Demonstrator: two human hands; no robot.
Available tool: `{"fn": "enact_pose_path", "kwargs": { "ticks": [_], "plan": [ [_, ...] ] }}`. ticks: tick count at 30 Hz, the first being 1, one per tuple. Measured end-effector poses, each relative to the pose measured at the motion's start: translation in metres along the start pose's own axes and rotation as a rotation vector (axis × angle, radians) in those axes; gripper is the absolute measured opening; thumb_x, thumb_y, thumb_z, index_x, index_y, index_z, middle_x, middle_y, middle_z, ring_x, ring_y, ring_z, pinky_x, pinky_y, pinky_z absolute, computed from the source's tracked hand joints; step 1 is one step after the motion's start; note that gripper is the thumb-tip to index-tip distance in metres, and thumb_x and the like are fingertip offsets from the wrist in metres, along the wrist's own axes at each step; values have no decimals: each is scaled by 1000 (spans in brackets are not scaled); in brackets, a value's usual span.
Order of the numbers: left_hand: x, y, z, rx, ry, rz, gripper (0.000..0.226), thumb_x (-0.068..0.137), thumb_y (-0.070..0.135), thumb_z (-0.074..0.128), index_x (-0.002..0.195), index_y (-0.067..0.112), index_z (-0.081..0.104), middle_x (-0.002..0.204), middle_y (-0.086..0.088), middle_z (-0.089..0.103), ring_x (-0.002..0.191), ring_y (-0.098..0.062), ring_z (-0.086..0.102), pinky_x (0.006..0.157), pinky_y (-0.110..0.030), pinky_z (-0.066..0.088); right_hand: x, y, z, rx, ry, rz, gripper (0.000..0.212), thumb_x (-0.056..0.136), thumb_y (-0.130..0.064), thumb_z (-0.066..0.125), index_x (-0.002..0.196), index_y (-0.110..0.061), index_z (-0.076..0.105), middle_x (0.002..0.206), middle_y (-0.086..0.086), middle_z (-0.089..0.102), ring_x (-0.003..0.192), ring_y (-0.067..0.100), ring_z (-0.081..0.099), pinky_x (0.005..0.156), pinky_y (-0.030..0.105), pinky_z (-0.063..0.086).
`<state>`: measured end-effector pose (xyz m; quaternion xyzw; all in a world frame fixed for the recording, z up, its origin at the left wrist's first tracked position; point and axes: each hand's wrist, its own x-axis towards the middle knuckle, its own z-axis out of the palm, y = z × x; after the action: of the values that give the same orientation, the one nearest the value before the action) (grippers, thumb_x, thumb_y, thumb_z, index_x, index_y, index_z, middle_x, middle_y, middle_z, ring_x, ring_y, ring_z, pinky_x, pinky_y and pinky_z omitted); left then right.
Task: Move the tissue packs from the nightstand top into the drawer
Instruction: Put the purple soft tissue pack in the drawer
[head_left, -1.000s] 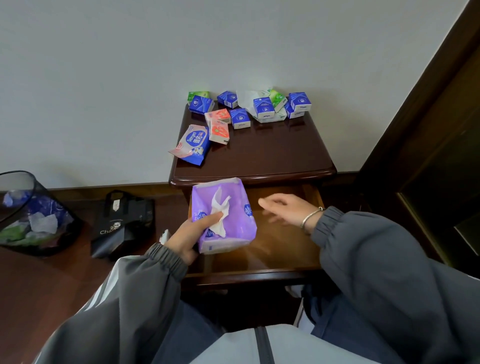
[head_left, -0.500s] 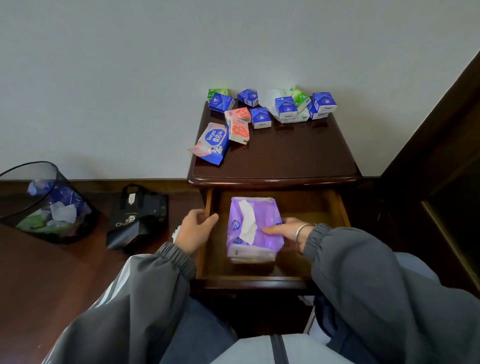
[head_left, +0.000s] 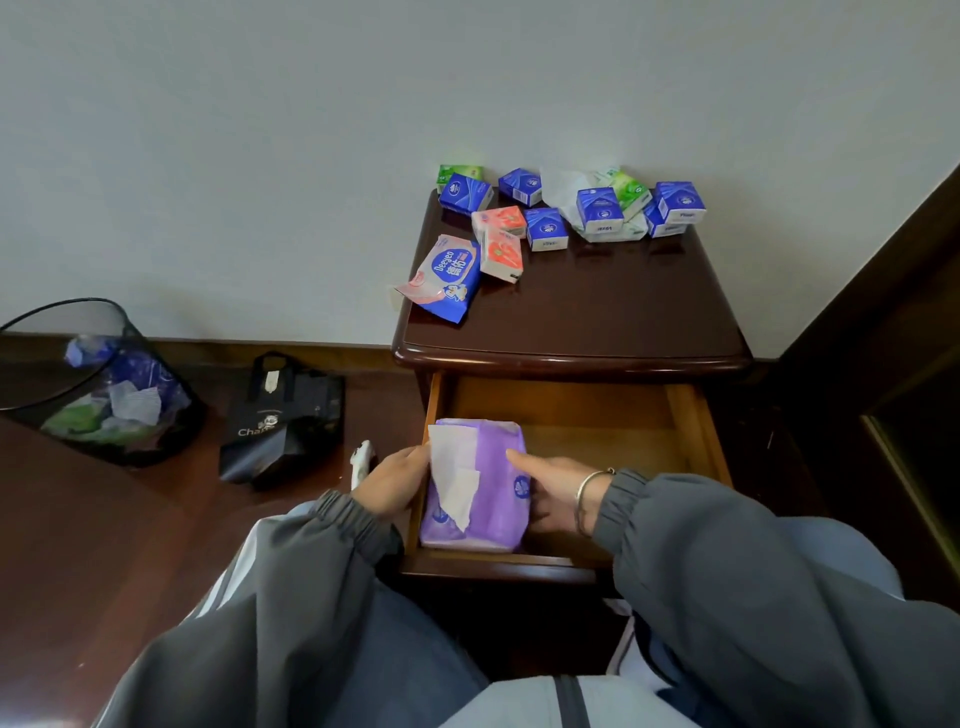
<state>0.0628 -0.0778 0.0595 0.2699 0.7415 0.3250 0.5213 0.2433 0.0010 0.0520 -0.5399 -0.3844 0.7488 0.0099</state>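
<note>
We are seating the purple tissue pack (head_left: 493, 488) in the near left corner of the drawer (head_left: 696, 415). Our left hand (head_left: 392, 480) touches its left edge over the drawer wall; whether it grips, we cannot tell. Our right hand (head_left: 550, 493) clasps the right side, thumb on top. Next, we judge, comes letting go and reaching up to the nightstand top (head_left: 597, 312), where many packs wait. Readable writing: "Cha…" on the black bag (head_left: 280, 421), "Deeyeo" on the blue-and-pink pack (head_left: 449, 275); print on the small blue packs (head_left: 600, 208) is too small.
</note>
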Motion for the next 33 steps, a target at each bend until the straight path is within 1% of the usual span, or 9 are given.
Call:
{"fn": "enact_pose_path", "kwargs": {
  "ticks": [3,6,8,10,13,16,22,27,33],
  "plan": [
    [-1,0,0,-35,-125,-4,32,97,42,46,114,17,57,108,-1,69,90,-11,68,71,-23,54,0,2,13,14,-13,0,44,93,-37,53,127,-9,52,127,10,60,118,29,56,98,43,47],
    [-2,-2,8,-32,-96,85,41,95,32,56,126,7,47,119,-10,65,106,-22,65,90,-39,55,-2,-3,19,-74,18,7,45,94,-37,50,130,-10,49,129,8,58,118,27,56,101,45,46],
    [-3,-2,13,247,43,290,57,93,31,59,140,8,36,146,-10,43,134,-27,41,111,-47,37,-6,-7,17,-238,48,-35,49,95,-40,46,135,-13,43,133,6,54,121,26,52,103,43,44],
    [-7,-1,16,700,185,434,77,91,41,57,152,18,16,160,-1,14,148,-23,10,119,-44,18,-8,-8,10,-504,150,-217,55,97,-40,41,144,-12,31,136,7,48,124,24,47,106,36,39],
    [-3,3,18,1201,185,498,78,91,50,50,153,28,9,162,5,0,149,-22,-10,117,-55,2,-13,-8,1,-839,295,-551,63,98,-38,40,151,-19,11,159,-1,11,145,19,17,114,33,24],
    [7,9,21,1474,117,516,79,90,58,46,153,28,9,162,7,-1,148,-22,-14,112,-62,-9,-14,-6,-2,-1129,291,-769,64,96,-40,41,150,-26,9,159,-7,0,147,13,3,118,37,15],
    [22,15,19,1619,-57,428,77,87,67,41,151,30,18,162,8,4,148,-22,-13,107,-66,-15,8,12,-1,-1611,138,-527,87,88,-63,38,150,-22,-7,158,-4,-15,146,14,-14,116,51,4],
    [17,14,8,1670,-101,484,80,87,68,40,152,31,13,162,7,-5,147,-22,-17,107,-66,-15,22,18,-5,-1714,102,-452,91,88,-65,36,149,-18,-12,157,0,-22,145,17,-18,115,55,3],
    [9,-2,-4,1843,-121,520,87,87,74,24,154,23,5,162,0,-7,148,-24,-15,108,-66,-12,29,21,-6,-1695,96,-467,91,87,-65,36,149,-20,-13,156,-1,-23,145,16,-19,115,56,1]
  ]
}}
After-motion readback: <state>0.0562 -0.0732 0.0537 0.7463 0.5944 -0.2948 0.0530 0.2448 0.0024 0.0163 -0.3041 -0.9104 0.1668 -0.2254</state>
